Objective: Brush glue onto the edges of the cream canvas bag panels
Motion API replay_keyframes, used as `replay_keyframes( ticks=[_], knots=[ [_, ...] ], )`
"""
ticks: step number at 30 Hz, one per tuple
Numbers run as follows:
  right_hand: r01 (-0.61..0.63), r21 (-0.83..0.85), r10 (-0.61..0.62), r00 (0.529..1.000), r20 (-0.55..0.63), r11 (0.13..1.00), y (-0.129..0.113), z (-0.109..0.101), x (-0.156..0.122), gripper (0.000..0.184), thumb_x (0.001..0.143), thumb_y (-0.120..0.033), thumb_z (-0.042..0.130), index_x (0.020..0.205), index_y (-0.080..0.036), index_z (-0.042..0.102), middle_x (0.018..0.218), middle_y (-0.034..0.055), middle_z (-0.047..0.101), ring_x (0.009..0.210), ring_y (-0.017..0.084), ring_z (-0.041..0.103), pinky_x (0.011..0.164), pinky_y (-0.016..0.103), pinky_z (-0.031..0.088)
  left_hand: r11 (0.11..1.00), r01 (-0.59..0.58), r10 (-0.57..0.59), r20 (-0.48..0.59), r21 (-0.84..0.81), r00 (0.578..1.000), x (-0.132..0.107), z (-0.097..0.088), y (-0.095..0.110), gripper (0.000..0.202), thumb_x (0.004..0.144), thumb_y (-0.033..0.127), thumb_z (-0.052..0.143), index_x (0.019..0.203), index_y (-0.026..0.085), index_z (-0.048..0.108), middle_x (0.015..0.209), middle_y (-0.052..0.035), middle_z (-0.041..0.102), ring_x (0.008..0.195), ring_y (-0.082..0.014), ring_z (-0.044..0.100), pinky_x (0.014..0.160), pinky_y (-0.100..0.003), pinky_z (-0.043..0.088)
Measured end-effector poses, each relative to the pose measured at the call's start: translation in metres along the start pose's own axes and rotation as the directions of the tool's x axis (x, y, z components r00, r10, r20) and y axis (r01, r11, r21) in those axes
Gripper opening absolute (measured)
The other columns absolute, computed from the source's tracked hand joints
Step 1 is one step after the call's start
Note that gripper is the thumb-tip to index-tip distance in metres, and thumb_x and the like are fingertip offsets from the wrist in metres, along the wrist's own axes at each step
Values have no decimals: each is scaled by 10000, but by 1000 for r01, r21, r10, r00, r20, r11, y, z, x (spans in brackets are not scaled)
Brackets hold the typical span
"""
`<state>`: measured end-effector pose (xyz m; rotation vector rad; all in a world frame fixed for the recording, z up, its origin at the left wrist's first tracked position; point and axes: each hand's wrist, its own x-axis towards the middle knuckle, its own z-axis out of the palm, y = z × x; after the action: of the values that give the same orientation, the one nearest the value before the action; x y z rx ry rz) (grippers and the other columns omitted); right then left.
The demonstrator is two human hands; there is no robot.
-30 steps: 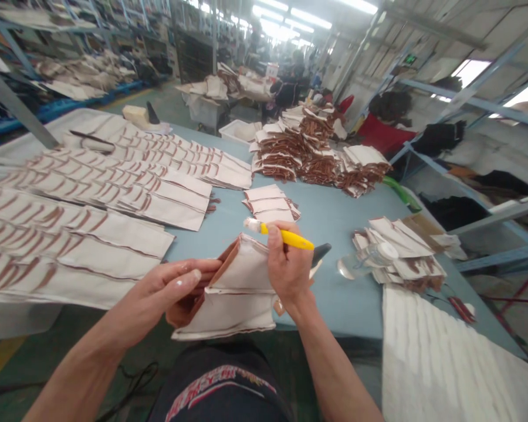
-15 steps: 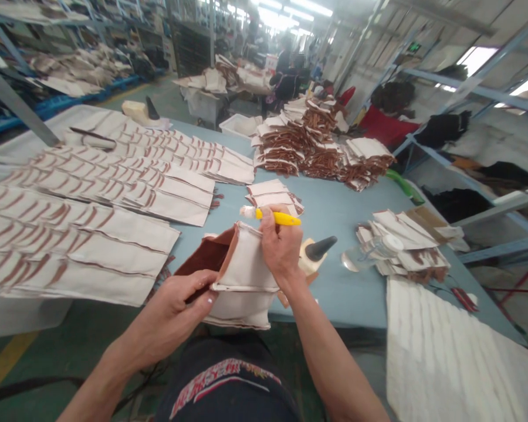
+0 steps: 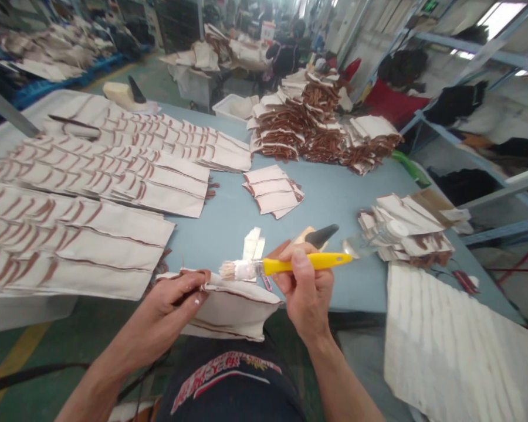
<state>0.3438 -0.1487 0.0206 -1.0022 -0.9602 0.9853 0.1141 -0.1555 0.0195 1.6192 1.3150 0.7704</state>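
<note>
My left hand (image 3: 178,300) pinches the left edge of a stack of white fabric pieces with brown edges (image 3: 233,308), held at the near edge of the blue table (image 3: 330,199). My right hand (image 3: 305,287) is closed round a yellow-handled brush (image 3: 286,265). The brush lies level, with its pale bristles pointing left just above the stack's top piece. A glue bottle with a dark cone tip (image 3: 319,235) stands just behind my right hand.
Overlapping rows of white pieces with brown stripes (image 3: 92,193) cover the table's left half. A small pile (image 3: 273,192) lies mid-table, tall stacks (image 3: 317,126) at the back, another pile (image 3: 405,231) at the right. White sheeting (image 3: 449,346) drapes the near right. People work at a far table.
The stack has been lowered and laid flatter, its brown inside no longer showing. My right hand has lifted off it and turned the brush level, bristles pointing left over the top piece.
</note>
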Motion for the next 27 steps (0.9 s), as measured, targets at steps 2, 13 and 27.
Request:
replay_keyframes(
  ticks=[2,13,27],
  knots=[
    [5,-22,-4,999,38,1000,2,6,-3,475,1029,-633,683,802,-216,672,471,-93,473,386,82,402,414,208,340,1000,23,-24,-9,-16,1000,-2,0,-1,239,931,402,745,962,251,928,984,-83,865,967,-313,747,903,-267,564],
    [71,28,-70,997,-44,997,1,13,-4,438,1041,-581,708,810,-210,700,477,-85,522,377,75,441,387,175,352,936,183,-184,25,-302,983,-7,4,10,292,845,481,876,999,246,953,890,-68,865,869,-307,743,830,-320,642],
    [7,55,-7,1000,3,998,4,12,2,471,1047,-627,692,835,-207,699,479,-88,518,385,76,437,394,175,362,965,92,-88,26,-246,996,1,10,-2,304,940,425,760,1092,235,941,973,-52,888,962,-297,787,934,-317,626]
  ],
)
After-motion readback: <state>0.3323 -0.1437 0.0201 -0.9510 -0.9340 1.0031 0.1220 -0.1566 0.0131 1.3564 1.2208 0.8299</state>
